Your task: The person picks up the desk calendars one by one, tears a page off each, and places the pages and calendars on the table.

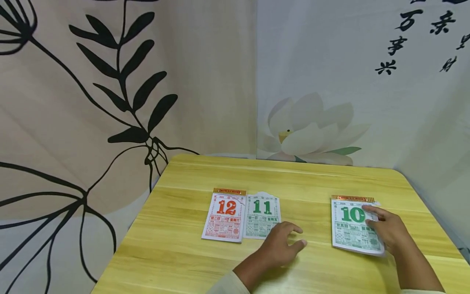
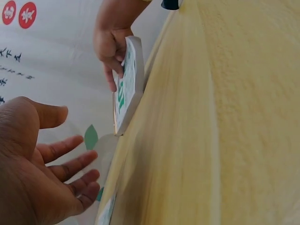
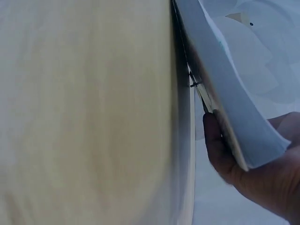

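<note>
Head view: right hand (image 1: 391, 228) pinches calendar marked 10 (image 1: 350, 232) by right edge, maybe so printed face stays readable. Left hand (image 1: 280, 247) empty, fingers parted, near corner of calendar marked 11 (image 1: 260, 218); calendar marked 12 (image 1: 224, 218) farther left.

Left wrist view: calendar 10 tilted beyond left fingertips.

Right wrist view: digit tucked underneath, probably for support.

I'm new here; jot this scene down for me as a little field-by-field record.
Surface: yellow wood-grain table
Side by side: red 12 calendar pad, green 11 calendar
Left grip: left hand open near the 11, holding nothing
Right grip: right hand holding green 10 calendar pad by its right edge
Behind: printed backdrop with black plant, pale lotus
</note>
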